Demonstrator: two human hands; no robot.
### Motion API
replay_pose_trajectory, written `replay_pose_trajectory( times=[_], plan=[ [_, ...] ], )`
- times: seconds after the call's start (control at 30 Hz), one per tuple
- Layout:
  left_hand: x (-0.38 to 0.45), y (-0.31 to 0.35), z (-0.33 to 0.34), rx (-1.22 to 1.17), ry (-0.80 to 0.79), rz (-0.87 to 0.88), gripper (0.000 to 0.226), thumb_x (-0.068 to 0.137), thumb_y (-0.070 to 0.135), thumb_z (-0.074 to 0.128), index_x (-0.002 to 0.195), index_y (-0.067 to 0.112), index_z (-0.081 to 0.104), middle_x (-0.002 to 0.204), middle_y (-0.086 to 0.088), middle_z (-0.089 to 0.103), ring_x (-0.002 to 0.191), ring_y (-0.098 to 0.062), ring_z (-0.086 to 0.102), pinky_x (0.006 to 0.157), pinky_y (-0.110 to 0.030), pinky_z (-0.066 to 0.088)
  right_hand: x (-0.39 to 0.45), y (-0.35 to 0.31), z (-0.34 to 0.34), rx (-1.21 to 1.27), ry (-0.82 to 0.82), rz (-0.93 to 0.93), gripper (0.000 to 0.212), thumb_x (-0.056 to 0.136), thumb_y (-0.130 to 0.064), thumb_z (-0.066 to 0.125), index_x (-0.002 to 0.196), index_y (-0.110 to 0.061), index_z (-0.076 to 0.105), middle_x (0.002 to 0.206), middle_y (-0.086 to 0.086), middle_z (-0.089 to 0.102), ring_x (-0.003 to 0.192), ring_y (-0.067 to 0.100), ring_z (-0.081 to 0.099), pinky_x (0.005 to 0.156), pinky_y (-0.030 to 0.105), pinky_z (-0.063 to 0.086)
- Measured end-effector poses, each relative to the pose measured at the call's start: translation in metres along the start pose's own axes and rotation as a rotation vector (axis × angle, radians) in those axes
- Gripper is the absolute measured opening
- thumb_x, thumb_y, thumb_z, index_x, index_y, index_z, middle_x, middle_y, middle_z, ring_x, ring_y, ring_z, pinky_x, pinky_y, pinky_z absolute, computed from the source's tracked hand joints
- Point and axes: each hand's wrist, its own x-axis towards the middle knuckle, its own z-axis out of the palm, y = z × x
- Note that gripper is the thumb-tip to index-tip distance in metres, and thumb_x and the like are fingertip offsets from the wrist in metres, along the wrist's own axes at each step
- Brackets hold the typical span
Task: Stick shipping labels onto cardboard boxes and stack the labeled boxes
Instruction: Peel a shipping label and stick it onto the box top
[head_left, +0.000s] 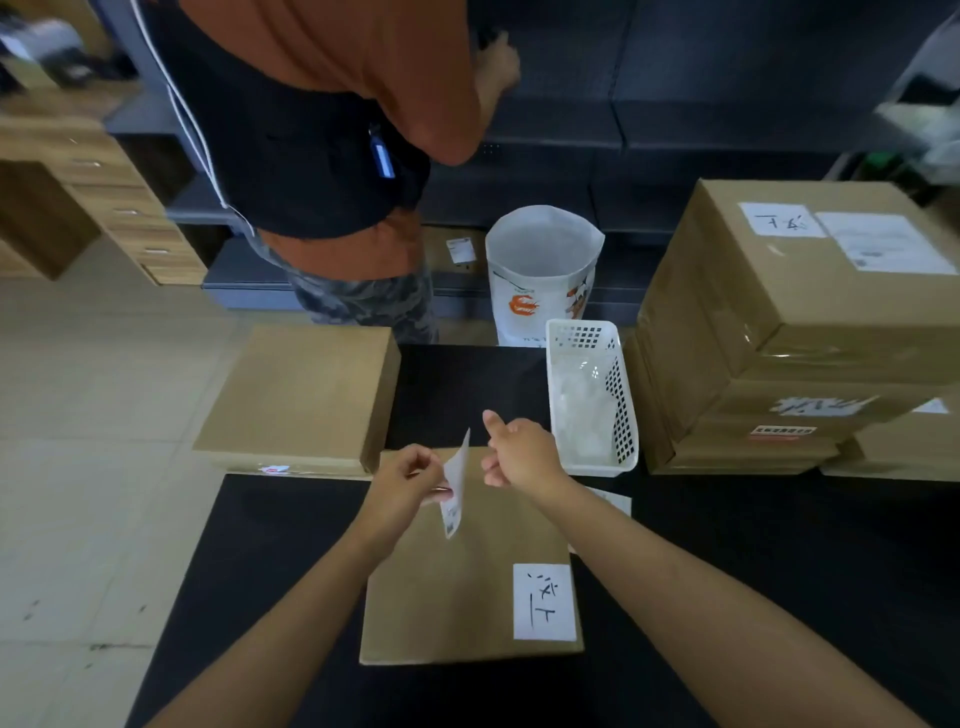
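I see the cardboard box (467, 587) lying flat near the middle of the black table (779, 571), with bare table on both sides of it and a strip along its near edge. Past its far edge stand a second flat box (296, 395) on the left, a white basket (592, 400) on the right, and a stack of boxes (769, 332) further right. My left hand (410, 480) hangs over the box's far left corner, its fingers curled and pinching a shipping label (456, 486) held nearly on edge, tilted, the lower end just above the cardboard. My right hand (519, 452) is beside the label, fingers loosely curled with the thumb raised, holding nothing. A white handwritten sticker (544, 601) sits at the box's near right corner.
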Motion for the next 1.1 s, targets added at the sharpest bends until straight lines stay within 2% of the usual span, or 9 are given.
replay_pose_trajectory(
  times=[0.13, 0.23, 0.33, 0.43, 0.57, 0.73, 0.8, 0.9, 1.1],
  plan=[
    [-0.013, 0.011, -0.012, 0.17, -0.072, 0.136, 0.009, 0.088, 0.006, 0.057, 0.081, 0.01, 0.059, 0.084, -0.01, 0.061, 0.081, -0.025, 0.063, 0.08, -0.036, 0.056, -0.023, -0.006, 0.019, 0.072, 0.031, 0.02, 0.052, 0.095, -0.056, 0.044, 0.069, -0.012, 0.058, 0.064, 0.004, 0.067, 0.052, 0.016, 0.065, 0.065, 0.029, 0.054],
    [-0.021, 0.01, -0.019, 0.287, -0.113, 0.195, 0.004, 0.086, 0.009, 0.059, 0.083, 0.011, 0.06, 0.081, -0.002, 0.062, 0.079, -0.014, 0.062, 0.076, -0.027, 0.052, -0.038, -0.002, 0.034, 0.092, 0.083, 0.015, 0.051, 0.091, -0.052, 0.055, 0.065, -0.009, 0.066, 0.061, 0.007, 0.07, 0.06, 0.022, 0.07, 0.072, 0.034, 0.058],
    [-0.03, 0.004, -0.024, 0.354, -0.177, 0.258, 0.005, 0.085, 0.01, 0.062, 0.083, 0.014, 0.062, 0.082, 0.006, 0.063, 0.079, -0.005, 0.059, 0.071, -0.011, 0.044, -0.055, 0.008, 0.043, 0.232, 0.167, 0.037, 0.024, 0.086, -0.026, 0.065, 0.076, -0.005, 0.069, 0.068, 0.009, 0.071, 0.056, 0.017, 0.067, 0.058, 0.023, 0.054],
    [-0.038, -0.003, -0.026, 0.367, -0.234, 0.278, 0.005, 0.086, 0.012, 0.063, 0.089, 0.008, 0.065, 0.085, 0.005, 0.063, 0.079, -0.005, 0.058, 0.068, -0.008, 0.044, -0.069, 0.02, 0.049, 0.256, 0.245, 0.094, 0.005, 0.083, -0.013, 0.062, 0.08, -0.009, 0.062, 0.069, 0.004, 0.066, 0.05, 0.008, 0.059, 0.046, 0.012, 0.045],
    [-0.043, -0.011, -0.023, 0.352, -0.166, 0.307, 0.007, 0.089, 0.018, 0.062, 0.092, 0.013, 0.066, 0.092, 0.007, 0.064, 0.084, -0.004, 0.06, 0.069, -0.007, 0.044, -0.07, 0.033, 0.057, 0.324, 0.31, 0.109, 0.003, 0.086, -0.012, 0.062, 0.083, -0.012, 0.063, 0.078, 0.005, 0.065, 0.073, 0.021, 0.065, 0.079, 0.037, 0.057],
    [-0.041, -0.029, -0.029, 0.353, -0.038, 0.196, 0.007, 0.092, 0.013, 0.057, 0.094, 0.015, 0.064, 0.098, 0.007, 0.062, 0.092, -0.009, 0.059, 0.074, -0.012, 0.045, -0.053, 0.048, 0.058, 0.329, 0.231, 0.176, 0.01, 0.093, -0.021, 0.058, 0.096, -0.014, 0.063, 0.103, 0.008, 0.069, 0.095, 0.026, 0.066, 0.086, 0.039, 0.055],
    [-0.041, -0.039, -0.032, 0.376, -0.007, 0.145, 0.008, 0.091, 0.012, 0.056, 0.092, 0.015, 0.064, 0.098, 0.005, 0.063, 0.091, -0.01, 0.059, 0.071, -0.012, 0.044, -0.045, 0.053, 0.058, 0.319, 0.179, 0.223, 0.02, 0.096, -0.023, 0.055, 0.107, -0.009, 0.064, 0.109, 0.007, 0.068, 0.101, 0.027, 0.065, 0.084, 0.035, 0.054],
    [-0.042, -0.05, -0.032, 0.378, 0.04, 0.088, 0.011, 0.09, 0.011, 0.055, 0.09, 0.015, 0.065, 0.097, 0.003, 0.064, 0.09, -0.013, 0.06, 0.072, -0.016, 0.046, -0.034, 0.057, 0.059, 0.256, 0.157, 0.244, 0.026, 0.097, -0.027, 0.053, 0.105, -0.006, 0.066, 0.107, 0.011, 0.068, 0.097, 0.027, 0.064, 0.081, 0.035, 0.052],
    [-0.037, -0.059, -0.023, 0.515, 0.059, 0.074, 0.014, 0.092, 0.012, 0.051, 0.097, 0.015, 0.064, 0.103, 0.004, 0.059, 0.094, -0.012, 0.059, 0.075, -0.018, 0.047, -0.022, 0.057, 0.062, 0.094, 0.192, 0.193, 0.019, 0.1, -0.025, 0.047, 0.092, -0.012, 0.059, 0.092, 0.006, 0.062, 0.072, 0.016, 0.056, 0.051, 0.023, 0.037]
  ],
)
